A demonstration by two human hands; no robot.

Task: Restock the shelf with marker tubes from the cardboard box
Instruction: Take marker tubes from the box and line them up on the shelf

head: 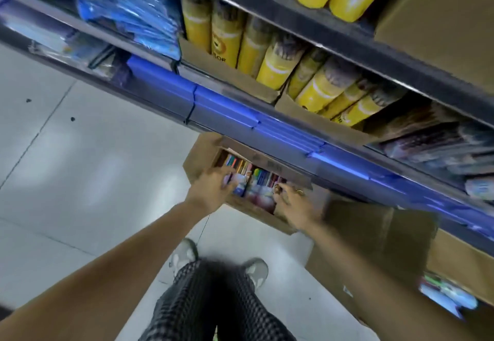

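Marker tubes (248,177): stocked upright and tight-packed inside open cardboard box (203,153) on floor, box tucked partly under bottom shelf lip, presumably to keep aisle passable yet within reach. Count inside box: cannot tell, blurred and half hidden by shelf edge.

Left hand (211,191): reaching into box at its near left side, fingers curled about one pack, apparently gripping; blur prevents certainty.

Right hand (294,204): at box's near right corner, fingers bent toward contents; cannot tell whether anything held.

Yellow tubes (280,65): well above box on middle shelf, leaning in shallow cardboard trays, labels outward for display; roughly ten visible. Three more yellow tubes on shelf higher up.

Blue packs (165,78): one row along shelf edge directly above box; count unclear.

Second cardboard box (374,233): just right of first, flaps up.

Shoes (256,271): two, near side of box.

Judgement: early pick-up stage; nothing lifted clear yet.
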